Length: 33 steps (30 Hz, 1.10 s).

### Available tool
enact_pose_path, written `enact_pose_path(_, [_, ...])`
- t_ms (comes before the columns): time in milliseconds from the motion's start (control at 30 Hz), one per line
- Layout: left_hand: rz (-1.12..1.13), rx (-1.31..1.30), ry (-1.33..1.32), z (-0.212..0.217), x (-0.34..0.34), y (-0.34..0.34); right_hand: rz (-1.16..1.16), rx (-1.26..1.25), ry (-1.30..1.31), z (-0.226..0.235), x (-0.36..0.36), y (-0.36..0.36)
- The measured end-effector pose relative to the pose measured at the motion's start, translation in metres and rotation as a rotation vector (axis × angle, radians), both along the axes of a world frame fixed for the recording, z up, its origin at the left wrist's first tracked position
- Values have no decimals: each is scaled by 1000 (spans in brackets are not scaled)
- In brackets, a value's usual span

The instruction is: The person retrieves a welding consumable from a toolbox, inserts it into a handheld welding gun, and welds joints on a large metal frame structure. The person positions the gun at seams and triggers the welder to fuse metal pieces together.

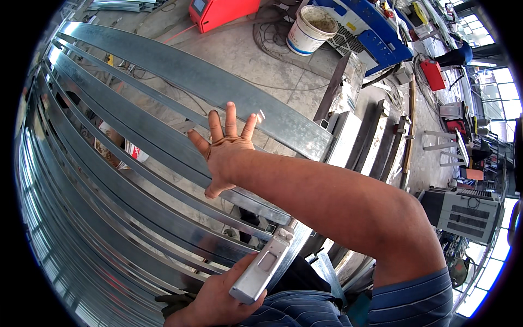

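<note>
Grey rectangular tool at lower centre, clenched in left hand. Right hand at mid-frame, grip released, fingers spread above galvanised steel strips filling left. White bucket, red machine along top.

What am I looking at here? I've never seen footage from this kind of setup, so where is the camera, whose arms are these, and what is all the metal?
There is no machine: a person wears a wide fisheye camera on the head, looking down at their own bare hands, so straight edges curve near the rim. The right hand reaches forward, fingers spread, over long galvanized steel tubes laid side by side; whether it touches them is unclear. The left hand, low in the picture, holds a small grey rectangular device. Beyond is a concrete workshop floor with a white bucket, a red machine and blue equipment.
</note>
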State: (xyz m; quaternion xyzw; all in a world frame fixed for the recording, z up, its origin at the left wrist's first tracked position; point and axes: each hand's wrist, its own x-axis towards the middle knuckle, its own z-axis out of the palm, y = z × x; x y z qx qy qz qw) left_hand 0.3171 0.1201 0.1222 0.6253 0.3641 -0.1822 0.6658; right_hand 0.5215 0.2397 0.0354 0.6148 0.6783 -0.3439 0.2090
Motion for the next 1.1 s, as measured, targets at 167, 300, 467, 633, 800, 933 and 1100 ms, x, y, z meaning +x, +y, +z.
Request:
enact_pose_path(167, [-21, 0, 4, -1, -2, 0, 1, 6, 8, -2, 0, 0])
enact_pose_path(300, [-41, -1, 6, 1, -3, -1, 3, 5, 10, -2, 0, 0])
enact_pose_path(467, [-45, 35, -46, 0, -7, -4, 2, 1, 12, -1, 0, 0])
enact_pose_path(633, [114, 18, -156, 3, -5, -6, 2, -13, 10, 0, 0, 1])
enact_pose_path(800, [60, 79, -179, -3, -11, -10, -1, -5, 6, 0, 0, 1])
enact_pose_path(933, [-45, 57, -81, -2, -12, -5, 4, 14, -1, -2, -1, 0])
enact_pose_path(1100, [14, 49, -124, -4, -14, -5, 6, 28, -2, -3, -1, -1])
